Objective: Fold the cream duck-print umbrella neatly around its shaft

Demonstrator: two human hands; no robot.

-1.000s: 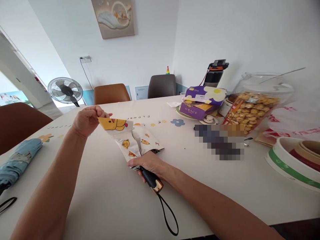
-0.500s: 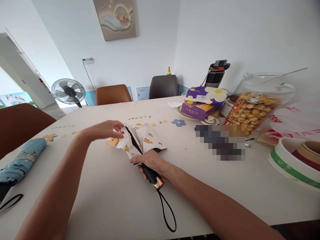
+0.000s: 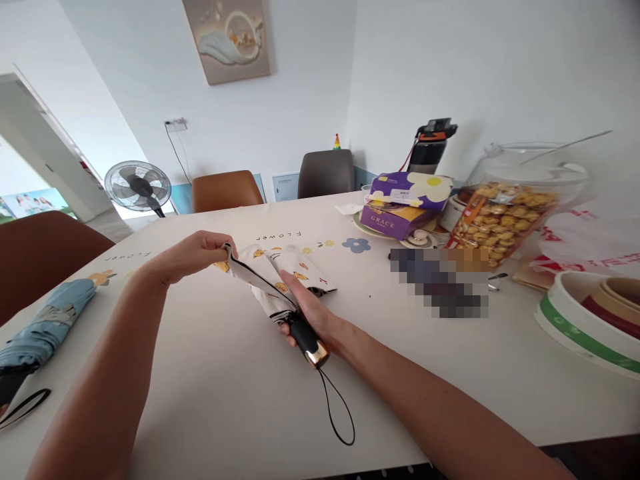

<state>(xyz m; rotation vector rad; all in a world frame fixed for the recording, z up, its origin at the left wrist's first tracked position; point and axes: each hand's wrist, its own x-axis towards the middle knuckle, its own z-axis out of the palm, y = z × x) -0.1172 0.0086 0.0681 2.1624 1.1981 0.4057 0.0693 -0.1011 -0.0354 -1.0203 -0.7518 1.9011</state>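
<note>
- A black strap loop (image 3: 345,443) hangs from the gold-tipped black handle (image 3: 303,335), pointing toward the wearer.
- The right hand (image 3: 317,312) grasps the white printed umbrella (image 3: 267,293) where handle meets canopy, its thumb laid along the fabric and fingertips showing beneath.
- The left hand (image 3: 207,253) pinches the dark-lined edge of a canopy fold, drawn out to the left; other folds lie loose on the right.
- This umbrella is over the middle of the tabletop (image 3: 225,400), between a rolled blue umbrella (image 3: 50,320) at left and a pixelated item (image 3: 437,283) at right.
- Farther right stand a green-banded white ring (image 3: 575,327) and a jar of wrapped pieces (image 3: 505,220).
- Beyond are purple boxes (image 3: 390,217), a dark bottle (image 3: 427,155), two chairs (image 3: 227,190) and a fan (image 3: 137,187).
</note>
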